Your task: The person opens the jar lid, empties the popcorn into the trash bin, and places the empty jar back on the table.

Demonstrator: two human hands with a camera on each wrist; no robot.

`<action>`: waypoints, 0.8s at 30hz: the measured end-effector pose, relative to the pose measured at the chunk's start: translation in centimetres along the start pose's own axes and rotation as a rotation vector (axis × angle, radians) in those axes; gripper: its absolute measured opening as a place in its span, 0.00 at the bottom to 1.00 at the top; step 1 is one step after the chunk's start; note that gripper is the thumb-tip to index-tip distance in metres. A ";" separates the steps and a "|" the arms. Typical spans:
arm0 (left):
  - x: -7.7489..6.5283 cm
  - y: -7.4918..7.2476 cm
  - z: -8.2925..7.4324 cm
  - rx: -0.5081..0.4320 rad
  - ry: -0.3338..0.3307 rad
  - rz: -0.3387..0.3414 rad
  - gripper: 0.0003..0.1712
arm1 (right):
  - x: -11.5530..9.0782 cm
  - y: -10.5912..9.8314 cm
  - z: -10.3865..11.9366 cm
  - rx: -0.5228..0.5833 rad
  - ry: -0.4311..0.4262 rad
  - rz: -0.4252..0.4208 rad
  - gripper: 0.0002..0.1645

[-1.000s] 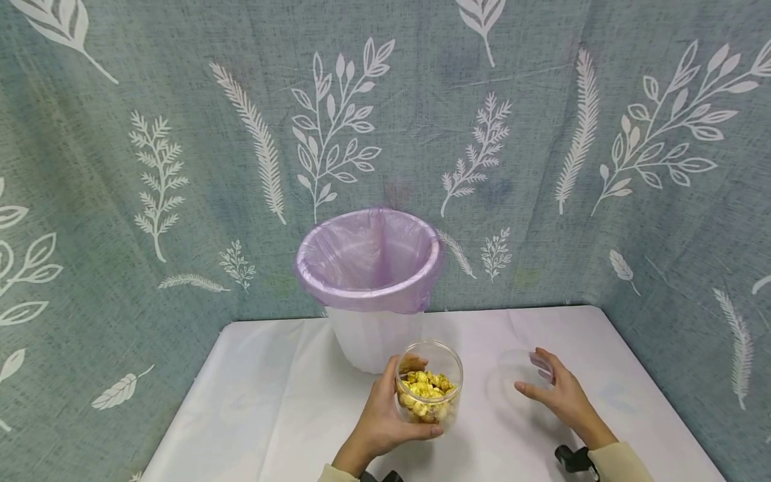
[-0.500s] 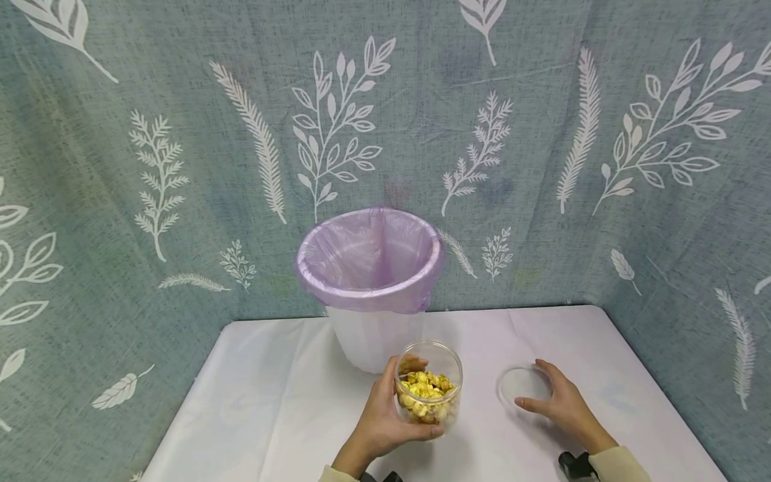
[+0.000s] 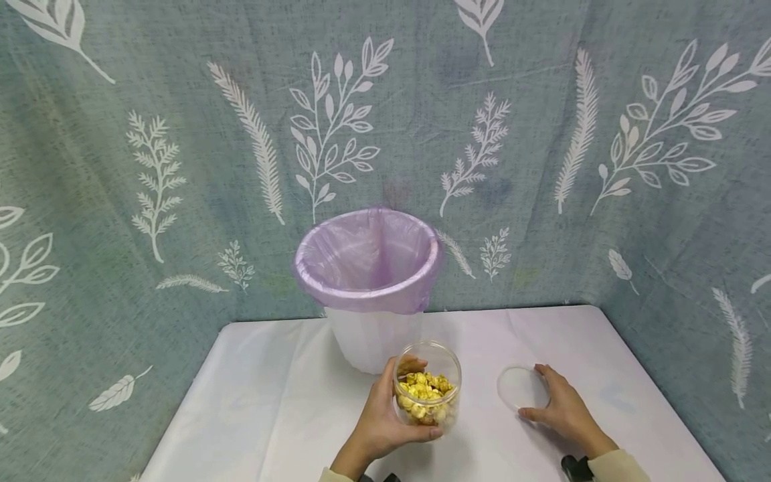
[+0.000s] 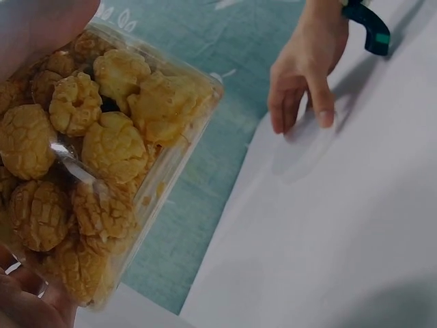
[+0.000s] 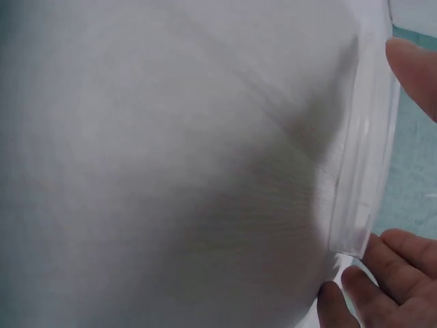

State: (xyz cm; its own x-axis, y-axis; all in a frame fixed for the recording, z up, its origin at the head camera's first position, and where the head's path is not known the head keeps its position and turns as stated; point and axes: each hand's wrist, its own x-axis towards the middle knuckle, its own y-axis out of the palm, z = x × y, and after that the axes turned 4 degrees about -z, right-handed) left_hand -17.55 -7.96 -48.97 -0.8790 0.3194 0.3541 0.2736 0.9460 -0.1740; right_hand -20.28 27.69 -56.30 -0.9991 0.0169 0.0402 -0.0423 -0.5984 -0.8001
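Observation:
My left hand (image 3: 381, 420) grips a clear round jar (image 3: 444, 360) from its left side, thumb in front and fingers behind. The jar has no lid on and tilts slightly; yellow caramel popcorn (image 3: 425, 395) fills its lower part. Up close in the left wrist view, the popcorn (image 4: 113, 147) presses against the clear wall. A clear round lid (image 3: 523, 388) lies flat on the table to the right. My right hand (image 3: 567, 410) is at the lid's right edge, thumb and fingers spread. In the right wrist view, the thumb looks slightly apart from the lid (image 5: 365, 143), with fingertips close by its lower end.
Behind the jar stands a white bin (image 3: 373, 338) lined with a purple plastic bag (image 3: 367, 294), its mouth open. A white cloth covers the table (image 3: 253, 395). Green leaf-patterned curtains (image 3: 385, 134) hang at the back and both sides.
The lid came down from my right hand onto the table and now lies flat. My right hand has lowered with it and loosened. The left hand and jar have stayed in place.

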 end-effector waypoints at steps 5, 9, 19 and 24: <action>-0.1 -0.1 -0.1 0.007 0.010 -0.007 0.57 | -0.1 -0.4 0.3 -0.004 -0.051 -0.053 0.62; 0.0 -0.1 -0.1 0.000 0.018 -0.001 0.57 | 0.2 -1.1 1.0 0.035 -0.105 -0.111 0.55; -0.1 -0.2 0.0 -0.009 0.020 0.013 0.56 | 3.1 -3.5 6.1 0.216 -0.269 -0.144 0.48; -0.1 -0.3 -0.1 -0.013 0.011 0.009 0.57 | 4.9 -5.3 10.1 0.293 -0.311 -0.143 0.46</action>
State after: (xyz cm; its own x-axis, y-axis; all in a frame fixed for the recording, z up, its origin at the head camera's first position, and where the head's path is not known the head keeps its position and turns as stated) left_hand -17.46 -8.30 -48.83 -0.8722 0.3285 0.3625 0.2868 0.9437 -0.1651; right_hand -24.88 22.81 -45.84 -0.9307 -0.0990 0.3522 -0.1301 -0.8102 -0.5715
